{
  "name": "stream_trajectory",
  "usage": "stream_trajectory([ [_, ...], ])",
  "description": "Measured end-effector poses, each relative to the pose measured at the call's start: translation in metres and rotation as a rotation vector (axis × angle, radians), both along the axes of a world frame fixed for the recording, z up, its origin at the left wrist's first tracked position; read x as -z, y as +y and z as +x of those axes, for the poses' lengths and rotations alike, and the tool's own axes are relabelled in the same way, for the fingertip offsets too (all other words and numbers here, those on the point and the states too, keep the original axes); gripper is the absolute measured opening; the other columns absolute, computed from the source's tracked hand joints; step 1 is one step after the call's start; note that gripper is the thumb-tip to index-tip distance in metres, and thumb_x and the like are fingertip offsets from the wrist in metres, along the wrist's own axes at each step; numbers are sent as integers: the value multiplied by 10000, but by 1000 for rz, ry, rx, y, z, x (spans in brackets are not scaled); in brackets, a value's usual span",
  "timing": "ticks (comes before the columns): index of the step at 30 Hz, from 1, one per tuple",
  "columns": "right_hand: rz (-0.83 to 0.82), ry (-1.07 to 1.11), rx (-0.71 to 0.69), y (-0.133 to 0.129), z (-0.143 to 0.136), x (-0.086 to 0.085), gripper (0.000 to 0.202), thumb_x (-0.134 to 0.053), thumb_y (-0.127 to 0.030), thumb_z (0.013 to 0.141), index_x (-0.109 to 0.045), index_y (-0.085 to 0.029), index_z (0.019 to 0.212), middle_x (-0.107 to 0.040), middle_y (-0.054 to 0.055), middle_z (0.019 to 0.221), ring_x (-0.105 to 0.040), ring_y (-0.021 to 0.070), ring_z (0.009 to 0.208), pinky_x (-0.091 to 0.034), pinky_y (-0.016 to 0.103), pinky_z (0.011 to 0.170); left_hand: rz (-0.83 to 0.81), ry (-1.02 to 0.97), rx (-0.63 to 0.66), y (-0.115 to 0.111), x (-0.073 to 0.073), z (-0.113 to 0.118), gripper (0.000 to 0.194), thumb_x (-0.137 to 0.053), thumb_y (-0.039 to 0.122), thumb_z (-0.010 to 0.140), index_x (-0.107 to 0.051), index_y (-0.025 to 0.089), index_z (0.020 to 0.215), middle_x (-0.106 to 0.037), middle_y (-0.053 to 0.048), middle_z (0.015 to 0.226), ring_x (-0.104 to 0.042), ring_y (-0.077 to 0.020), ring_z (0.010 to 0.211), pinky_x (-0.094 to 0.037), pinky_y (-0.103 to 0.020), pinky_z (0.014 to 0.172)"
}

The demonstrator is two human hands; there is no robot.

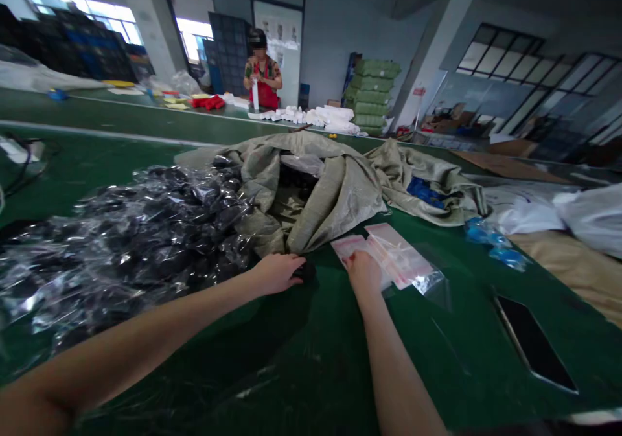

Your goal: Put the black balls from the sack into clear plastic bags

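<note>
My left hand [278, 273] is closed on a small black item [307, 273] at the front edge of an open woven sack [335, 196]. To its right, my right hand [363, 273] rests on clear plastic bags [398, 254] with pinkish strips, its fingertips pressed together at the left bag's surface; whether they grip it is hard to tell. Left of the sack lies a large heap of black items in clear plastic wrapping [165, 235].
A phone [534, 342] lies at the right on the green table [321, 371]. Blue wrapped items [495, 241] and a second sack [437, 177] are at the right. Across the table a person in a red apron [265, 86] stands behind white items [315, 117].
</note>
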State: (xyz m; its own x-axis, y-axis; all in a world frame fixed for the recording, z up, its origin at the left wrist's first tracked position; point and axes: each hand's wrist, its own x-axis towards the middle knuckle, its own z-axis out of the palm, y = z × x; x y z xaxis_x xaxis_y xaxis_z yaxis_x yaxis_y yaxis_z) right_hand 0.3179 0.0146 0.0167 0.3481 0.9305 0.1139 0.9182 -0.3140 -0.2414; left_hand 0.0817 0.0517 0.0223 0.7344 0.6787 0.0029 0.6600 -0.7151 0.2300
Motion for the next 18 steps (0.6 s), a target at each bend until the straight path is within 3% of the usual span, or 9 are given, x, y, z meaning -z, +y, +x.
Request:
stream_trajectory([
  [3,161,24,-3,-1,1,-5,202,-545,-297,901,-669,-147,849,-683,159,855,-634,267,810,-416,351,699,78,36,-111,-4,7,-1,448,-567,397,868,-547,239,1286,-653,-122,1192,-673,-292,968,-514,-374,796],
  [6,488,150,-160,-5,-2,-13,219,-489,-300,924,-650,-155,887,-678,141,901,-614,241,868,-432,356,799,124,28,-232,-2,6,0,440,-557,323,875,-530,250,1307,-622,-129,1239,-676,-289,951,-519,-381,779],
  [8,637,347,-274,-8,-8,-19,222,-499,-343,920,-640,-171,907,-679,112,910,-615,214,860,-449,341,821,87,6,-259,1,3,0,518,-637,304,818,-529,240,1321,-604,-133,1274,-662,-305,997,-516,-388,807],
  [11,637,703,-346,-12,-19,-23,229,-573,-418,869,-625,-195,880,-677,57,807,-621,177,721,-489,311,723,-53,-150,-192,8,-9,-4,639,-752,361,709,-573,182,1295,-632,-143,1241,-632,-315,1060,-494,-382,879],
  [13,583,879,-354,-13,-26,-23,250,-616,-444,829,-622,-199,874,-681,38,779,-611,157,630,-494,292,637,-168,-386,-143,12,-24,-8,612,-723,462,720,-619,166,1245,-670,-122,1176,-639,-273,1029,-484,-347,890],
  [16,535,994,-377,-10,-29,-19,292,-639,-473,800,-635,-193,884,-701,37,796,-604,141,556,-485,277,558,-425,-734,-165,13,-50,-11,618,-555,617,800,-662,153,1193,-709,-100,1057,-652,-187,803,-504,-301,741],
  [18,518,1000,-398,-9,-29,-16,301,-639,-482,796,-646,-191,873,-706,36,782,-606,141,537,-487,279,544,-586,-800,-194,11,-62,-9,641,-509,651,808,-696,130,1131,-723,-100,950,-605,-140,643,-482,-272,616],
])
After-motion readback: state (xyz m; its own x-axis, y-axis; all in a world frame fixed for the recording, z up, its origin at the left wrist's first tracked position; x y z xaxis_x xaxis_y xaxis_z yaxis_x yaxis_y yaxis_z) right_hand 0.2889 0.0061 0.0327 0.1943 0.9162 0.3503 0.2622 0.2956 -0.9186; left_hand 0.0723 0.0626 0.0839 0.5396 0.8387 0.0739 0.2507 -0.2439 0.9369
